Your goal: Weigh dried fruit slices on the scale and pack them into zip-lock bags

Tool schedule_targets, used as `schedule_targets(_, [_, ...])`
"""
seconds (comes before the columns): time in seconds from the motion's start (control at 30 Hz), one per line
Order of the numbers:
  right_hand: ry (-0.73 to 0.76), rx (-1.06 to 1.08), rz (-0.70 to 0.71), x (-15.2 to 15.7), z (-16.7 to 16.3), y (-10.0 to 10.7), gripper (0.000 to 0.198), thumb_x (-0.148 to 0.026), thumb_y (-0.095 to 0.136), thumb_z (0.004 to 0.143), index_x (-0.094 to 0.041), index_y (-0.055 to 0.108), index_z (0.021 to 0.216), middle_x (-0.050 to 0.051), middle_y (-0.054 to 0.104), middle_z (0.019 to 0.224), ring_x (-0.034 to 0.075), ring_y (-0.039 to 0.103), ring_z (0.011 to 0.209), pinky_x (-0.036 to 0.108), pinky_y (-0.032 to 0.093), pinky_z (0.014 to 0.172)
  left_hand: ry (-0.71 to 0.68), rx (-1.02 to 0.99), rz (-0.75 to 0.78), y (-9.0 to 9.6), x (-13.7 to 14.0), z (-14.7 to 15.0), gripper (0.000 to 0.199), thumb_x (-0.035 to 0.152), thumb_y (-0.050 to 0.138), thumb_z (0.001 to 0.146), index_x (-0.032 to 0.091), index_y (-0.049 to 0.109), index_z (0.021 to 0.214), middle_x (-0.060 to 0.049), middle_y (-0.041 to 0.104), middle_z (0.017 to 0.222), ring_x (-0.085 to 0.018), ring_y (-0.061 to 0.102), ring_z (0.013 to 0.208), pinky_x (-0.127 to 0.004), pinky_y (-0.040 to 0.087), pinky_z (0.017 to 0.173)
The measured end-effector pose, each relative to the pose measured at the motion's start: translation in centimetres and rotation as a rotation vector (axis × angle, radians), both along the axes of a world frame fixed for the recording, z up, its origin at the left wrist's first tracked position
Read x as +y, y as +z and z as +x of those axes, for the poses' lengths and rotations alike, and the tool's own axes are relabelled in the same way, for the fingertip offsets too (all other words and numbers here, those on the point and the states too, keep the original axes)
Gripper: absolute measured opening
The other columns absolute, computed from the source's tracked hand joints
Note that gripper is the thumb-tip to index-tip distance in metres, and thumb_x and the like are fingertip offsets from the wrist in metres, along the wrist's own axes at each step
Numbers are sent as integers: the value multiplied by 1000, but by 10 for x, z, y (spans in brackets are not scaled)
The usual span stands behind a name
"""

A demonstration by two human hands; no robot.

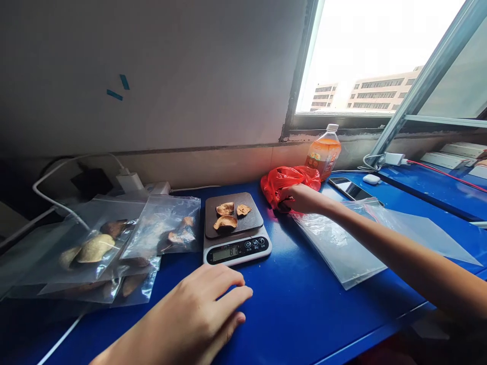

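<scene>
A white digital scale (238, 248) with a dark weighing plate stands in the middle of the blue table. On its plate lie three dried, curled brown pieces, perhaps peel or slices: one at the front (225, 223), one at the back (224, 208) and one to the right (243, 210). The small display seems to read 81. My left hand (207, 304) hovers or rests just before the scale, fingers loosely apart and holding nothing. My right hand (299, 197) reaches into the mouth of a crumpled red plastic bag (279, 180); its fingertips are hidden there.
Clear zip bags (142, 228) with dried pieces are piled at the left, beside white cables and a charger (130, 180). Flat clear bags (353, 248) lie under my right forearm. Behind stand a drink bottle (324, 152), a phone (353, 189) and a white earphone case (371, 179).
</scene>
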State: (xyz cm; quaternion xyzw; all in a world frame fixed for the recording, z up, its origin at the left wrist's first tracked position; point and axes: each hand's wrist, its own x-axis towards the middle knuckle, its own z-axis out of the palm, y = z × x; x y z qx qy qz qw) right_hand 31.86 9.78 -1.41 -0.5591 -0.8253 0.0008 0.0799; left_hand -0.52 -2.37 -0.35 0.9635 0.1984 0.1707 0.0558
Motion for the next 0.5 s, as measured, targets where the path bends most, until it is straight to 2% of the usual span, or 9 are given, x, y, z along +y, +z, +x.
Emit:
schedule_targets(0.13, [-7,40,72,-4,9,6,21,-5,50,78,-13,68,76,7,70,78,14,57,67,25,40,62,-7,21,-24,1,0,1,22,11,53,91,22,66,106,-3,69,102,-20,66,88,-31,56,76])
schedule_targets(0.23, [-23,69,100,-3,11,8,21,-5,49,78,-14,68,76,6,69,75,14,57,64,25,40,60,-11,26,-17,1,-1,2,22,11,54,90,21,65,106,-3,69,102,-20,66,88,-31,56,77])
schedule_targets(0.4, [-33,95,137,4,4,9,37,-3,46,79,-14,70,105,6,71,81,13,60,65,23,43,61,-23,25,-15,-1,0,2,22,11,54,90,21,65,106,-3,69,101,-20,66,87,-30,56,75])
schedule_targets(0.5, [0,85,166,8,0,9,42,2,48,75,-16,71,104,6,72,87,14,62,73,24,46,69,-31,17,-6,-2,1,2,22,11,55,90,21,65,106,-3,69,101,-20,66,86,-30,56,75])
